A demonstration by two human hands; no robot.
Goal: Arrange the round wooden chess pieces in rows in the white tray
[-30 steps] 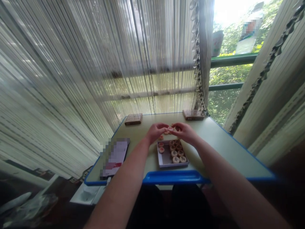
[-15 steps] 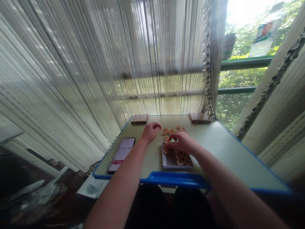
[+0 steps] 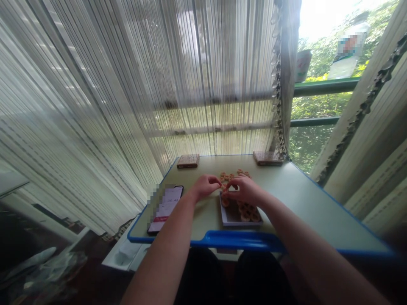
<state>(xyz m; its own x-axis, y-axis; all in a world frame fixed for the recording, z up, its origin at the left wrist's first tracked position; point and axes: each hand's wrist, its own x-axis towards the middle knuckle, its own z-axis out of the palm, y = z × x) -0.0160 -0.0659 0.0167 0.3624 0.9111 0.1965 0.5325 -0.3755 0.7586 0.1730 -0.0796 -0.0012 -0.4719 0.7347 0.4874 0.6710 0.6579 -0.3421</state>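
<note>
A shallow white tray [image 3: 229, 217] lies on the blue-rimmed table [image 3: 295, 190] and holds several round wooden game pieces [image 3: 248, 214]. More loose pieces [image 3: 233, 174] lie on the table just beyond the tray. My left hand [image 3: 205, 186] hovers at the tray's far left corner with fingers curled in a pinch; what they hold is too small to see. My right hand [image 3: 246, 189] rests over the tray's far edge, its fingers bent down onto the pieces there.
A phone [image 3: 165, 203] with a lit screen lies at the table's left edge. Two flat wooden boxes [image 3: 188, 160] [image 3: 267, 157] sit at the far corners. Striped curtains hang behind, with an open window at the right.
My left hand moved from the far left of the loose pieces back toward the tray corner. The right hand stayed over the tray. The camera shifted slightly.
</note>
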